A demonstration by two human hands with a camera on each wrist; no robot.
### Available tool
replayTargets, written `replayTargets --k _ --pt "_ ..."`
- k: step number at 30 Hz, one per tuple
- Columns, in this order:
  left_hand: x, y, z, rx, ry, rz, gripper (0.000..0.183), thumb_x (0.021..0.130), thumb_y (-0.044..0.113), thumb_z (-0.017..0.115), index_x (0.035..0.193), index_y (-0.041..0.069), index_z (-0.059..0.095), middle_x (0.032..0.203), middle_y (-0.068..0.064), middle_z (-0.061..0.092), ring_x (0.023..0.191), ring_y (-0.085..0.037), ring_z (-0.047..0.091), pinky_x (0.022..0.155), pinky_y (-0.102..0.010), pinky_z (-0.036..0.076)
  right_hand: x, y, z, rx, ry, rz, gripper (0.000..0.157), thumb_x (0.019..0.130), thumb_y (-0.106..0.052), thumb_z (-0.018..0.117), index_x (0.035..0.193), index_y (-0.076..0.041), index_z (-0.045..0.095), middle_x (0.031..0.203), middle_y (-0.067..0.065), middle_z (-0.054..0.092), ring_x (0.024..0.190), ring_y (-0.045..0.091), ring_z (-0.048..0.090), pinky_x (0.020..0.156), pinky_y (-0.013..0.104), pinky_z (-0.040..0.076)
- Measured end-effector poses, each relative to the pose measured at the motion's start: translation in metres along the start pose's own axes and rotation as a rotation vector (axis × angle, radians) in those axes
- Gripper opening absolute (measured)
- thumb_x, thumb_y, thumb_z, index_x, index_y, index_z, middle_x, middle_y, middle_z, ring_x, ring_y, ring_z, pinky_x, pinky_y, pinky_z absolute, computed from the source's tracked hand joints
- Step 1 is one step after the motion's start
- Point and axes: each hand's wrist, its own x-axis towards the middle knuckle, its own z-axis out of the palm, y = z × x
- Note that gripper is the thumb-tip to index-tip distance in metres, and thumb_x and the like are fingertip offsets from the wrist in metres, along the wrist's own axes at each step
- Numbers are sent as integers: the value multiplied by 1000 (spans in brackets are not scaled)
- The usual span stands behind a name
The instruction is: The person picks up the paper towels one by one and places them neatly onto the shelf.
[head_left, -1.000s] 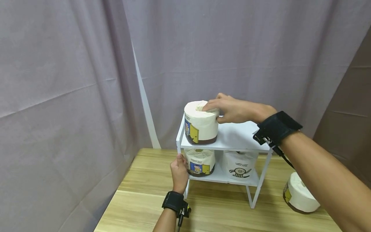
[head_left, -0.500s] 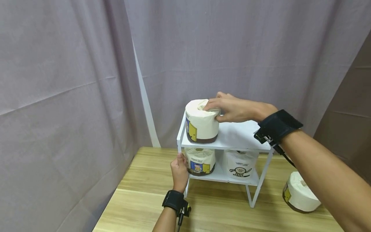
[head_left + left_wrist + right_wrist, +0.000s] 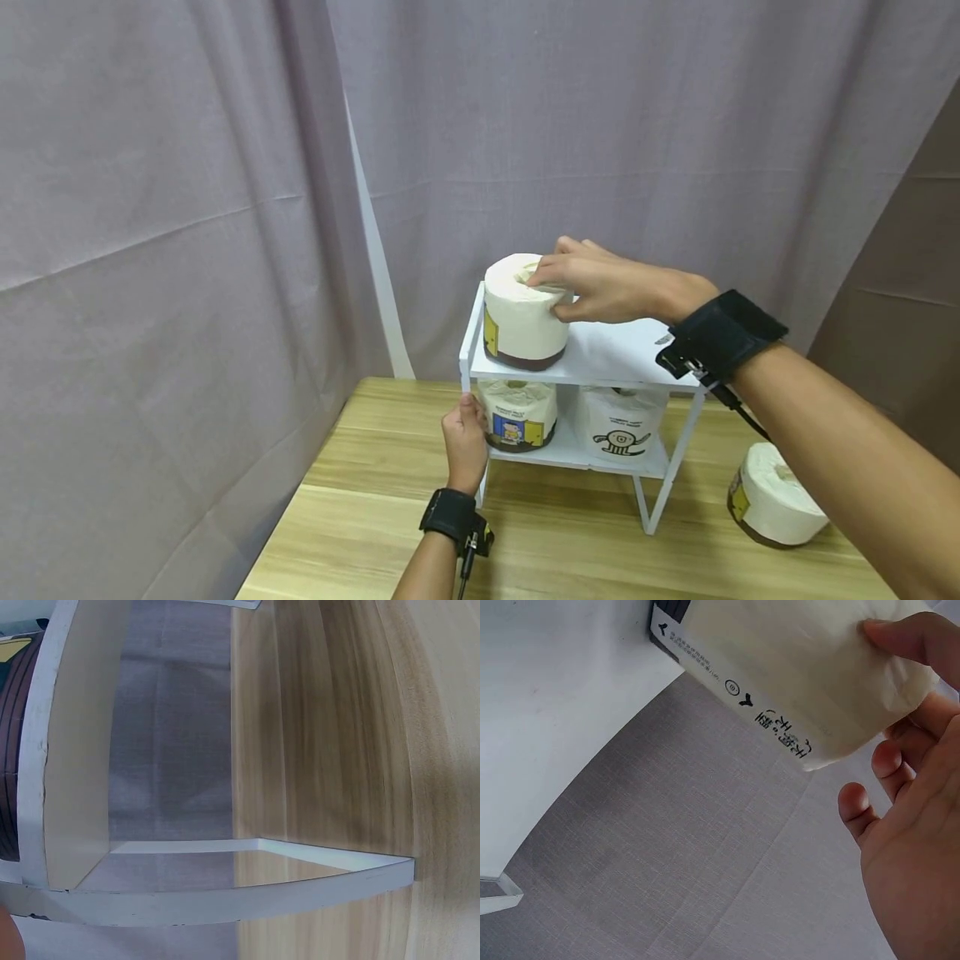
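A wrapped toilet roll stands at the left end of the top tier of a white two-tier shelf. My right hand pinches its upper rim, fingers in the core hole and thumb on the outside. Seen from the right wrist, the thumb presses the pale wrapper of the roll. My left hand grips the shelf's front left post. Only a bit of a finger shows in the left wrist view, beside the white frame.
Below, the lower tier bears a roll with a door print and a white roll with a dog drawing. Another roll lies on the wooden table at right, partly behind my right forearm. Grey curtain hangs close behind.
The top roll has turned, its yellow door print sliding leftward almost out of sight, and it has shifted slightly right and back. My left hand keeps its grip on the post.
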Motion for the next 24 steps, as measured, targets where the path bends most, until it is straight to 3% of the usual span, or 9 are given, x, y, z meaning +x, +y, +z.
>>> replayTargets --k 14,24 --pt "3 0 1 10 2 0 48 107 13 35 59 7 35 53 10 31 47 -5 29 46 -22 24 2 -4 2 6 103 50 39 85 -17 66 123 -6 65 126 7 62 94 22 40 79 41 32" --pt "1 2 5 8 6 -6 49 107 17 35 59 7 36 53 11 33 47 -4 31 46 -21 25 6 -12 8 -51 137 95 38 87 -26 66 120 -8 67 118 8 66 88 23 40 74 39 31"
